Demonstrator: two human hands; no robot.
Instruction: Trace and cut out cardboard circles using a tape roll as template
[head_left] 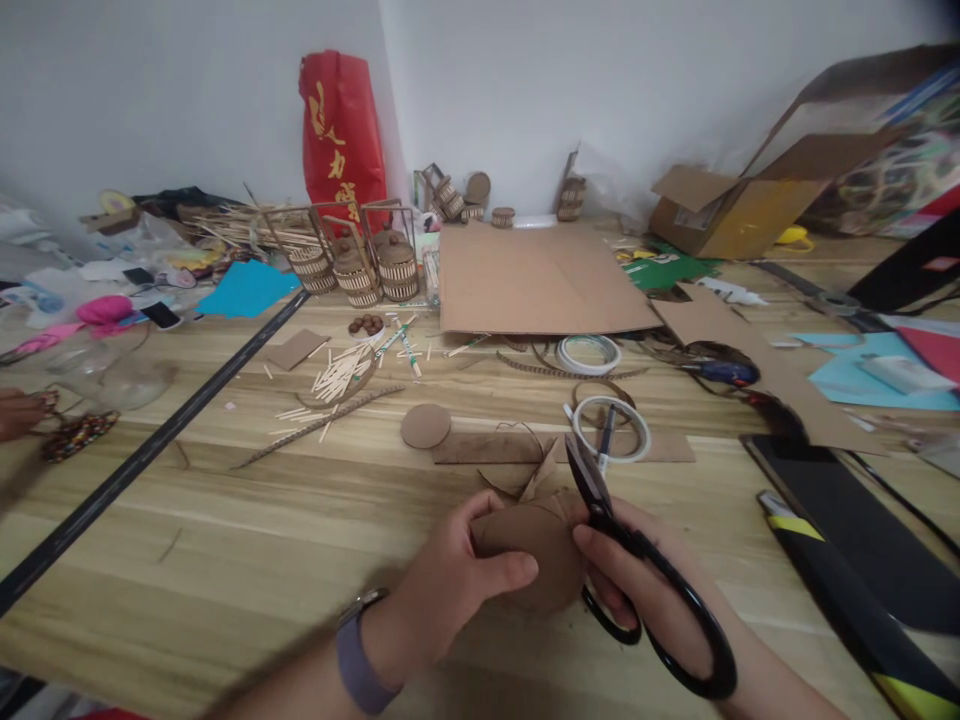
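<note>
My left hand (457, 570) grips a round piece of brown cardboard (551, 555), its thumb lying on the upper face. Black-handled scissors (645, 560) are in my right hand (619, 560), with the blades pointing up and away. The right fingertips also touch the right edge of the cardboard disc. A thin cut-off strip of cardboard (546, 472) sticks up behind the disc. Just beyond lie a smaller cardboard disc (425, 427) and a flat cardboard strip (487, 448). Rolls of white tape (634, 455) and a pen (607, 440) rest near the scissor tips.
Small stick-covered buckets (358, 275) with tall handles stand at the back left, beside loose matchsticks (345, 370). A large cardboard sheet (540, 280) lies at the back. A black-and-yellow tool (847, 600) is at right. At far left, another person's hand (22, 412) holds beads.
</note>
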